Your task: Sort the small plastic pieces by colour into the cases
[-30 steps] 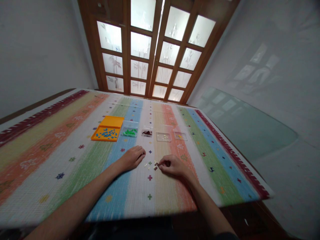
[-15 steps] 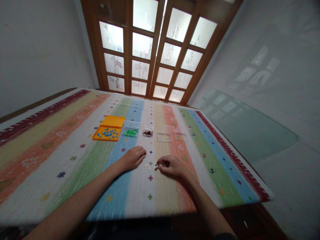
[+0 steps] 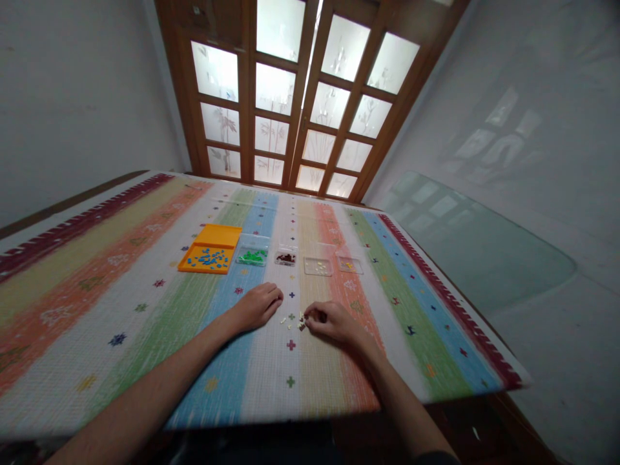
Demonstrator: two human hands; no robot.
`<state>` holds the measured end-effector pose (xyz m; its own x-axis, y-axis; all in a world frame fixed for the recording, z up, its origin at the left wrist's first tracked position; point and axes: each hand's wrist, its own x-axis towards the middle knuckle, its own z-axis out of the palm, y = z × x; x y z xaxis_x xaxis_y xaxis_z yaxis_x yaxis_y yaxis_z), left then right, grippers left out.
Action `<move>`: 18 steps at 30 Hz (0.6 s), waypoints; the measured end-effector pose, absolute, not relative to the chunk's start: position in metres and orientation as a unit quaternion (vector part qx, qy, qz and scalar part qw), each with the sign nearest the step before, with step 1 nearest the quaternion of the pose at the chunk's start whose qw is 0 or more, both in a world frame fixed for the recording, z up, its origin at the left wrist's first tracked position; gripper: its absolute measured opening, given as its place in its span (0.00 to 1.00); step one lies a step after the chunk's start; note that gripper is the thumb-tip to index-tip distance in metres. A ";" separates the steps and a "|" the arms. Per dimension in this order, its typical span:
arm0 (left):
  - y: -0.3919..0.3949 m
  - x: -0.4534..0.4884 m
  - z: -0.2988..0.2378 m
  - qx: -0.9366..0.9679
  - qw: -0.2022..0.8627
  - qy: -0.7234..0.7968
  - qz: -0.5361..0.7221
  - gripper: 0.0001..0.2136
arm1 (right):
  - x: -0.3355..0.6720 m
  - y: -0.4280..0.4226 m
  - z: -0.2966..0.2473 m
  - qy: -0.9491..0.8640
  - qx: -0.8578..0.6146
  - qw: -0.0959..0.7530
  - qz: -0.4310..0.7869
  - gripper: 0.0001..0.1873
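Observation:
My left hand (image 3: 259, 305) rests on the striped mat with its fingers loosely curled and nothing seen in it. My right hand (image 3: 332, 321) lies a little to the right, fingers pinched at a small heap of tiny pale and dark pieces (image 3: 301, 321). A few loose pale pieces (image 3: 283, 320) lie between the hands. Further back stands a row of containers: an orange tray (image 3: 210, 258) with blue pieces, a clear box of green pieces (image 3: 252, 257), a clear box of dark pieces (image 3: 285, 258), and two clear boxes (image 3: 318, 265) (image 3: 349, 264) with a few pale or yellow pieces.
The striped mat (image 3: 145, 303) covers a table whose front edge is close to me. A wooden door with frosted panes (image 3: 290, 97) stands behind the table. A glass tabletop (image 3: 465, 239) lies to the right.
My right hand's fingers have closed in slightly on the small heap of pieces. The left hand has stayed where it was.

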<state>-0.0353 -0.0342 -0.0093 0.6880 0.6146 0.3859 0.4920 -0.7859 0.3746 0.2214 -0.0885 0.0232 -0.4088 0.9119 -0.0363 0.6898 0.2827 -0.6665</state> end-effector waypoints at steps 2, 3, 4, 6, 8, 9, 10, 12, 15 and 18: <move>-0.034 -0.035 -0.009 0.910 0.124 0.304 0.253 0.10 | 0.220 -0.089 0.023 -0.777 -0.519 0.180 0.308 0.10; -0.034 -0.035 -0.009 0.910 0.125 0.305 0.253 0.10 | 0.220 -0.089 0.024 -0.776 -0.521 0.179 0.306 0.09; -0.034 -0.035 -0.009 0.909 0.126 0.305 0.253 0.10 | 0.220 -0.089 0.024 -0.776 -0.524 0.177 0.303 0.09; -0.034 -0.035 -0.009 0.909 0.128 0.307 0.252 0.10 | 0.220 -0.089 0.026 -0.780 -0.524 0.170 0.298 0.10; -0.034 -0.035 -0.008 0.909 0.129 0.307 0.251 0.10 | 0.220 -0.088 0.027 -0.784 -0.521 0.162 0.296 0.10; -0.035 -0.035 -0.008 0.909 0.129 0.308 0.251 0.10 | 0.220 -0.088 0.027 -0.786 -0.518 0.160 0.296 0.10; -0.035 -0.035 -0.007 0.909 0.128 0.308 0.251 0.10 | 0.221 -0.087 0.027 -0.788 -0.517 0.159 0.295 0.10; -0.035 -0.035 -0.007 0.909 0.127 0.306 0.251 0.10 | 0.223 -0.086 0.026 -0.789 -0.516 0.162 0.293 0.11; -0.035 -0.035 -0.007 0.908 0.128 0.306 0.255 0.10 | 0.225 -0.086 0.023 -0.786 -0.518 0.173 0.287 0.13; -0.035 -0.035 -0.008 0.906 0.129 0.311 0.257 0.09 | 0.227 -0.086 0.022 -0.787 -0.519 0.177 0.284 0.13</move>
